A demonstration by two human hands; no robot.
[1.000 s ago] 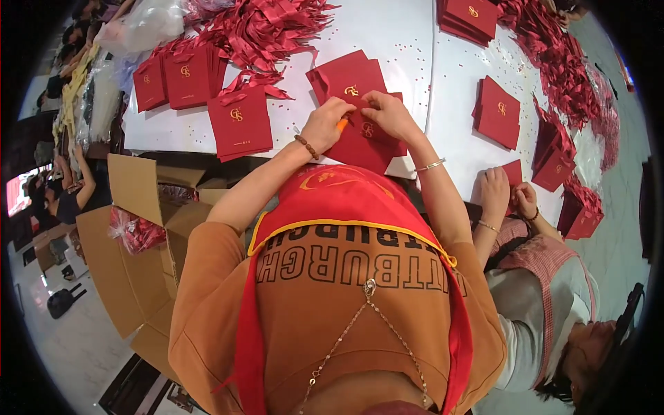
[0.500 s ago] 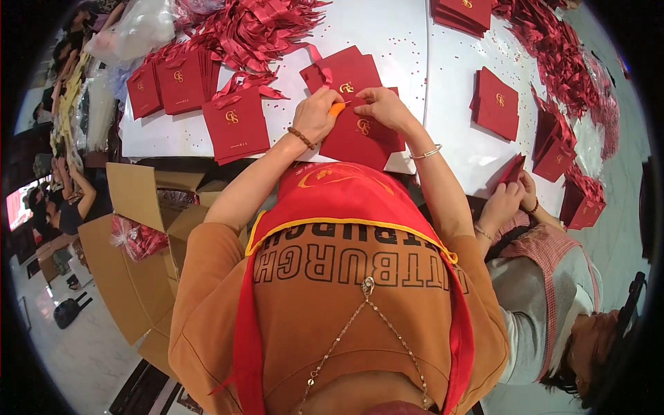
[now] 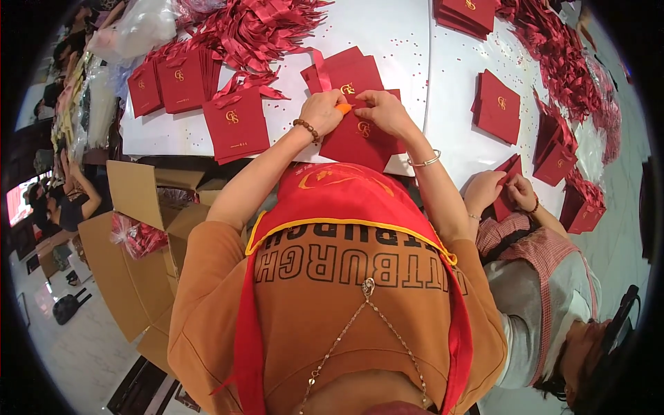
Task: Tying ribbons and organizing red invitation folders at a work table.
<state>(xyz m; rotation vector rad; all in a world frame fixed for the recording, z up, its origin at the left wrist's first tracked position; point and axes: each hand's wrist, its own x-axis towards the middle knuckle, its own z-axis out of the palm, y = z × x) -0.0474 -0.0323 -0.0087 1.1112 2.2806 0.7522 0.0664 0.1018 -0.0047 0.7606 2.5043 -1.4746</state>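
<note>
both grips (image 3: 323, 113) over red bags (image 3: 356, 149)

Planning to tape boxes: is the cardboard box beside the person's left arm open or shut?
Open: the cardboard box has flaps spread, a bagged red bundle showing.

open lane up worktop (image 3: 449, 90) between centre bags (image 3: 356, 144) and right bag stack (image 3: 498, 107); ribbon heap (image 3: 263, 34) blocks far side left of centre; left bag stack (image 3: 235, 128) narrows near left; co-worker's hands (image 3: 483, 190) block near right

Red ribbon (image 3: 321, 70) now down at left hand (image 3: 322, 113)
</note>
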